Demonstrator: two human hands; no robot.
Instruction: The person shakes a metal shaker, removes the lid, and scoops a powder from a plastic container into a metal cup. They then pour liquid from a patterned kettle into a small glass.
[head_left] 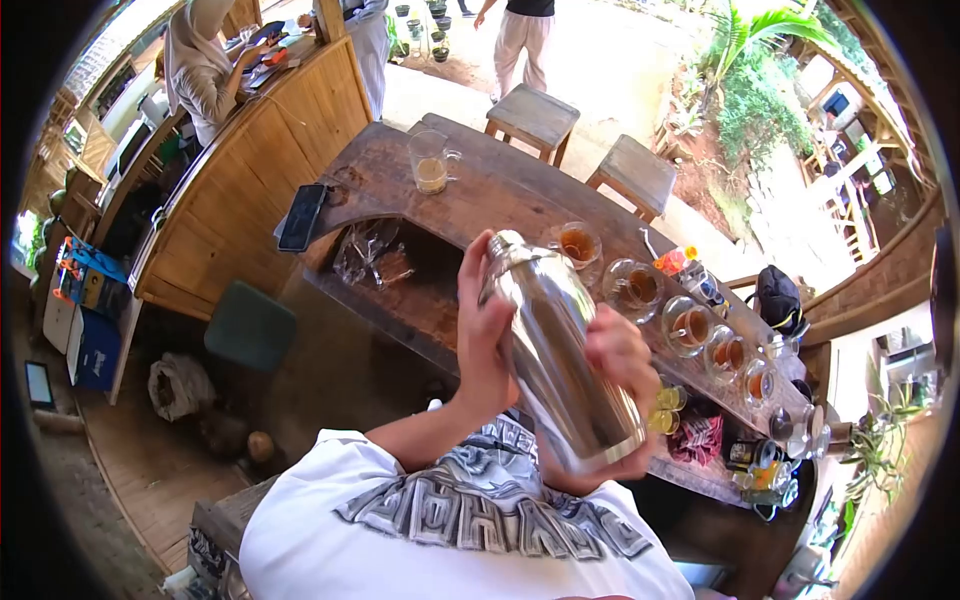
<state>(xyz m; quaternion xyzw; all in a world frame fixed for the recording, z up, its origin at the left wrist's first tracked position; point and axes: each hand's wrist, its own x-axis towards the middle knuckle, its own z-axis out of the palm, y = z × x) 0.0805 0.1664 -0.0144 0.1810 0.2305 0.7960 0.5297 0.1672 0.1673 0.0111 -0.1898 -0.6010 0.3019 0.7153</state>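
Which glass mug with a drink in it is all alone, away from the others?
The glass mug near the black phone. The other glass cups of brown drink line up together toward the picture's right.

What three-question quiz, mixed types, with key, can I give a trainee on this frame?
1. Multiple choice: what do the left hand and right hand hold together? A) a wooden spoon B) a metal shaker C) a folded cloth
2. True or false: the glass mug near the phone has brownish contents.
3. Count: how many wooden stools show beyond the far edge of the table?

Key: 1. B; 2. True; 3. Two.
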